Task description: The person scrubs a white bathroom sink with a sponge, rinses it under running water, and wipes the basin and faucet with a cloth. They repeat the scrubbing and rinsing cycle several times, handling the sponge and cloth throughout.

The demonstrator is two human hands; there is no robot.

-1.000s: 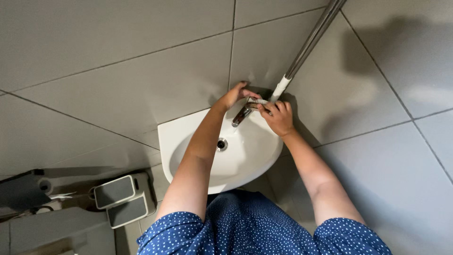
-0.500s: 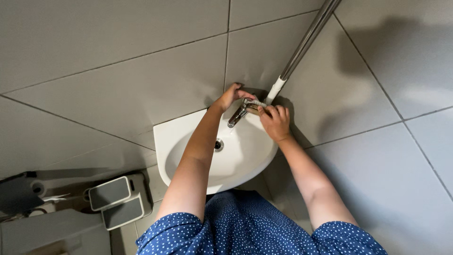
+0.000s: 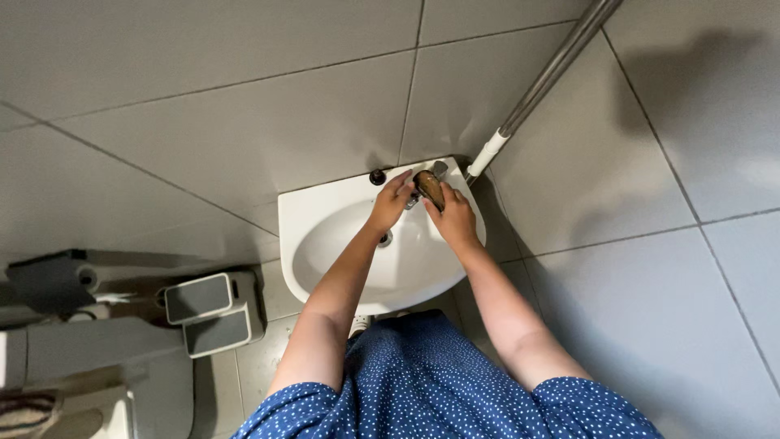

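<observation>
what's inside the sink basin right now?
Inside the white sink: bare porcelain and part of the drain, beside the left hand. Both forearms cross over the basin. The right hand holds a brown pad on the tap, which is mostly covered.

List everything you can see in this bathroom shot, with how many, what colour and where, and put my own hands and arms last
sink: one, white, in the corner where the tiled walls meet
tap: one, chrome, at the back of the sink, mostly hidden by the hands
scrub pad: one, brownish, over the tap between the two hands
drain: one, metal, in the sink bowl
small knob: one, black, on the sink's back rim
pole: one, metal with a white end, leaning into the corner by the sink
pedal bin: one, white with two grey lids, on the floor left of the sink
paper roll holder: one, dark grey, far left
left hand: on the tap's left side
right hand: holding the scrub pad
sleeves: two, blue with white dots, bottom edge
</observation>
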